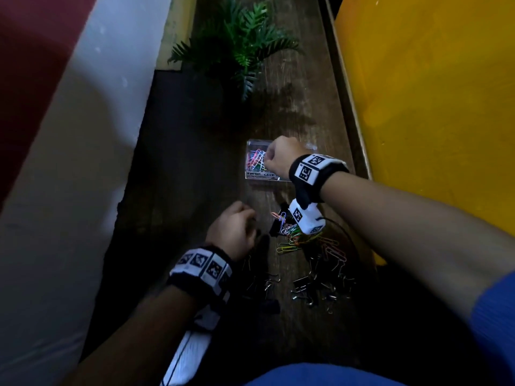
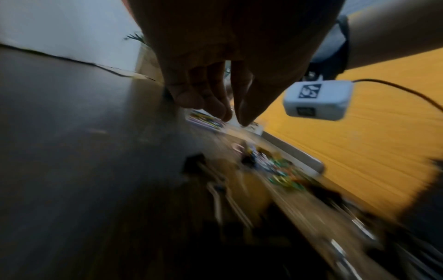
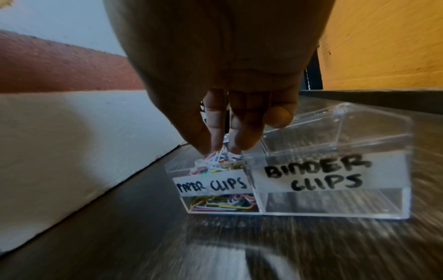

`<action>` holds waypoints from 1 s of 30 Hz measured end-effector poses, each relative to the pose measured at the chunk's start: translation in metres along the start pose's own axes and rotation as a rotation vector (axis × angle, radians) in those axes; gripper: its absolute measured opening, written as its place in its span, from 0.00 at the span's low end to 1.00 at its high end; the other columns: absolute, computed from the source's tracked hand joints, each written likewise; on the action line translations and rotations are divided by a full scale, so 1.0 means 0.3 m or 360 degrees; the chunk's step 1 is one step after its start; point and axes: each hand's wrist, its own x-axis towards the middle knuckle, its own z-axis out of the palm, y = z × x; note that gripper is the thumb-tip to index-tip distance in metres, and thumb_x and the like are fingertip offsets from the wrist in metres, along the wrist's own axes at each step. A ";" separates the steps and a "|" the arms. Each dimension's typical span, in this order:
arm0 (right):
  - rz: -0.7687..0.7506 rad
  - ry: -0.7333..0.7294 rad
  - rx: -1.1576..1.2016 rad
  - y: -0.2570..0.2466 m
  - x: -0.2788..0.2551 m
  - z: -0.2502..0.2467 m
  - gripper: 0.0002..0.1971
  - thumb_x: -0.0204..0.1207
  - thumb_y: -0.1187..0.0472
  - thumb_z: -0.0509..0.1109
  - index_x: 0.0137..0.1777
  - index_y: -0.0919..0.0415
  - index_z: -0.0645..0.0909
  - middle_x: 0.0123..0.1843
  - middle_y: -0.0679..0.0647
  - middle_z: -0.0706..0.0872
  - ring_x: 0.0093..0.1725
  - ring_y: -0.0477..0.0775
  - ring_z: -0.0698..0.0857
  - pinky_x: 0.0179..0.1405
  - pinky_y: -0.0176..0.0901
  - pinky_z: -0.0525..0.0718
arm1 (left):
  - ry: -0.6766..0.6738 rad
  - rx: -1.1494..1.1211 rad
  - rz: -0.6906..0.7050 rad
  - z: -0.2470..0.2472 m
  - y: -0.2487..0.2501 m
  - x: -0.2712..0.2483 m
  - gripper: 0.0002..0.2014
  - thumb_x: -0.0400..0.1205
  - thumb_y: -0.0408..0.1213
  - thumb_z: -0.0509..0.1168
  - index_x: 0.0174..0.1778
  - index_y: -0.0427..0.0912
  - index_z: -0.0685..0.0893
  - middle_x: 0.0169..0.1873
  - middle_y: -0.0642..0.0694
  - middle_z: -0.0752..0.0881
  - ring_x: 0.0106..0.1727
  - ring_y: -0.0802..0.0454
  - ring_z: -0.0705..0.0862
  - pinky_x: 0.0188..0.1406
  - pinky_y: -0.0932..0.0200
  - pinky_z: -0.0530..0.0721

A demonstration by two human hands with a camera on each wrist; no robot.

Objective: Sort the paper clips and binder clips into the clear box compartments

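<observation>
The clear box [image 1: 262,178] stands on the wooden shelf, with two compartments labelled "PAPER CLIPS" [image 3: 212,184] and "BINDER CLIPS" [image 3: 316,176]. Coloured paper clips fill the left compartment, while the binder one looks empty. My right hand [image 3: 221,150] hovers over the paper clip compartment, its fingertips pinching a bunch of white paper clips [image 3: 224,157] atop the pile. Loose paper clips [image 1: 301,240] and black binder clips [image 1: 320,285] lie nearer me. My left hand [image 1: 245,224] hangs above the shelf beside them, its fingers [image 2: 215,106] pointing down, nothing seen between them.
A green plant [image 1: 239,45] stands at the far end of the shelf. A yellow wall [image 1: 432,107] runs close along the right, a white wall [image 1: 69,162] along the left. The right wrist's camera box [image 1: 305,218] and its cable hang over the clip pile.
</observation>
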 end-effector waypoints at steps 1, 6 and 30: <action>-0.0031 0.0007 0.0014 0.012 -0.014 -0.002 0.04 0.75 0.58 0.71 0.46 0.56 0.87 0.47 0.54 0.89 0.45 0.54 0.86 0.43 0.44 0.85 | -0.0027 -0.0001 0.0036 0.019 0.007 -0.017 0.08 0.73 0.42 0.68 0.46 0.49 0.86 0.48 0.52 0.80 0.47 0.48 0.83 0.42 0.52 0.84; -0.0144 0.0207 0.0262 0.119 -0.170 -0.022 0.05 0.75 0.59 0.72 0.49 0.55 0.86 0.47 0.48 0.88 0.46 0.47 0.84 0.48 0.38 0.81 | -0.0239 0.0178 0.0329 0.094 0.085 -0.058 0.10 0.76 0.42 0.66 0.52 0.51 0.87 0.47 0.48 0.82 0.51 0.45 0.81 0.43 0.49 0.83; 0.0342 0.0312 0.0284 0.517 -0.724 0.213 0.04 0.76 0.59 0.71 0.48 0.52 0.86 0.45 0.47 0.83 0.44 0.47 0.81 0.41 0.39 0.76 | -0.0358 0.0588 0.0333 0.119 0.097 -0.182 0.11 0.77 0.35 0.63 0.54 0.50 0.81 0.51 0.52 0.84 0.55 0.48 0.79 0.51 0.56 0.76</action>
